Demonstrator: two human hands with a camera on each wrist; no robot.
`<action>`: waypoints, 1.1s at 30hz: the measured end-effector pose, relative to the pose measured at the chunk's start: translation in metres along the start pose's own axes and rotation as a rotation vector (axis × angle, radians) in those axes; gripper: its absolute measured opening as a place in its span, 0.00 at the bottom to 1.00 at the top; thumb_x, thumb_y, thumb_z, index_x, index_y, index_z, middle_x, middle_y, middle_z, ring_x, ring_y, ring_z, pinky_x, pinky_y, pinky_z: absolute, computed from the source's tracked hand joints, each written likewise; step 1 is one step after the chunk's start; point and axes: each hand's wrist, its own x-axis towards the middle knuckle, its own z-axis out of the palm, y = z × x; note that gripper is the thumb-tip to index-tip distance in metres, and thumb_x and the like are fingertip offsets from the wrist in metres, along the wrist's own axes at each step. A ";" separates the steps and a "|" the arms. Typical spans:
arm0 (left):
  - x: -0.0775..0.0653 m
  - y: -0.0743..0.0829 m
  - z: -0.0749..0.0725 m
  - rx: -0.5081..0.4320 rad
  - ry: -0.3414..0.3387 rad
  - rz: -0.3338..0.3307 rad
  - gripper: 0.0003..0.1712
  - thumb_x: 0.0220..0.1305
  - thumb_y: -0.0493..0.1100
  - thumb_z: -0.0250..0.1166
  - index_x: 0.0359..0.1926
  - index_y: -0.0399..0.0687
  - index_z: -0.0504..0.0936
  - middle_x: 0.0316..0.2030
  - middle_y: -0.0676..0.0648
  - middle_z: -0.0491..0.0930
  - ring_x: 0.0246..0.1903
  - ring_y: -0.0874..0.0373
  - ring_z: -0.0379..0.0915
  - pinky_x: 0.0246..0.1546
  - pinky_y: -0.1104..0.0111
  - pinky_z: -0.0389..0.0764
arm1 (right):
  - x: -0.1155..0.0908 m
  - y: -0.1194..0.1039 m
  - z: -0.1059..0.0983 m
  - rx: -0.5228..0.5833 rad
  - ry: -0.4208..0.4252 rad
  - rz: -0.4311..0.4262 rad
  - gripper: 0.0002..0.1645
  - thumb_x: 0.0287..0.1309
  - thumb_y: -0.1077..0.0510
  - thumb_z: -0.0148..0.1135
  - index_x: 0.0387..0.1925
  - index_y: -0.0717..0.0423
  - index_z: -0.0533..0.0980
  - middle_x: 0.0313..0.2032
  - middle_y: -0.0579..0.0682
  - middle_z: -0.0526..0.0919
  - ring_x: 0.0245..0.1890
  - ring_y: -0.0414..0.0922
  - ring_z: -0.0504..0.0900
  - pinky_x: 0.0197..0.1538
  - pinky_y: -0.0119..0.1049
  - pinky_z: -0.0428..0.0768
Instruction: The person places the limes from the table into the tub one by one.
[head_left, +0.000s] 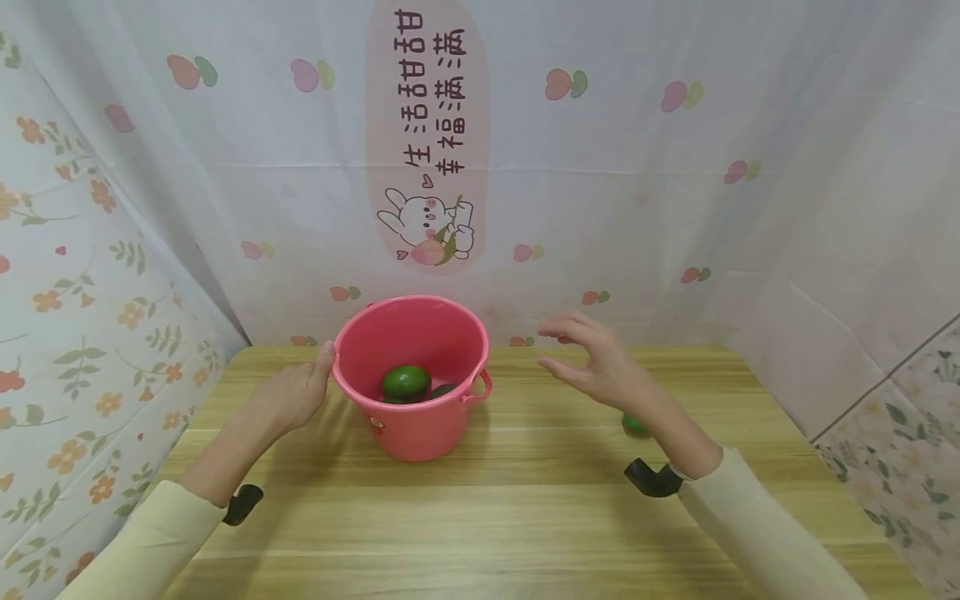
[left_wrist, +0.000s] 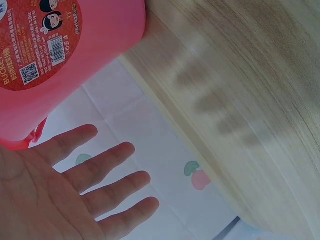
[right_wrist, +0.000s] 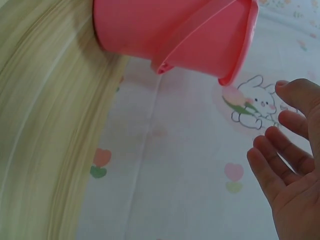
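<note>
A pink bucket (head_left: 420,433) stands upright at the back of the table, left of centre. Inside it lies a glossy green fruit (head_left: 406,382), with a darker green piece (head_left: 442,390) partly hidden by the front rim. At the bucket's left side is my left hand (head_left: 300,392), its thumb right at the rim. The left wrist view shows the fingers (left_wrist: 112,167) of this hand straight and spread, beside the labelled bucket wall. My right hand (head_left: 588,358) is raised to the right of the bucket, apart from it, fingers loosely bent and holding nothing.
Another green object (head_left: 634,425) sits on the wooden table (head_left: 450,525), partly covered by the right forearm. The bucket's handle (right_wrist: 195,35) hangs down along its side. A printed white curtain (head_left: 637,167) hangs behind the table. Black wrist mounts (head_left: 652,479) stick out beside both wrists.
</note>
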 end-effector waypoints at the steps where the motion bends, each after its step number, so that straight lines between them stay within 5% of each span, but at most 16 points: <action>1: 0.000 0.000 0.000 0.000 -0.001 -0.001 0.51 0.78 0.65 0.17 0.70 0.31 0.69 0.63 0.26 0.70 0.61 0.27 0.68 0.57 0.35 0.67 | -0.002 0.001 -0.001 -0.002 0.001 0.001 0.23 0.54 0.66 0.77 0.53 0.61 0.81 0.52 0.54 0.83 0.50 0.50 0.81 0.50 0.47 0.82; 33: 0.000 0.001 0.000 0.002 -0.009 -0.014 0.52 0.78 0.65 0.16 0.70 0.32 0.70 0.61 0.27 0.73 0.59 0.29 0.71 0.55 0.35 0.70 | -0.051 0.032 -0.024 -0.095 -0.011 0.083 0.24 0.52 0.70 0.76 0.52 0.61 0.81 0.50 0.54 0.82 0.49 0.54 0.81 0.48 0.51 0.83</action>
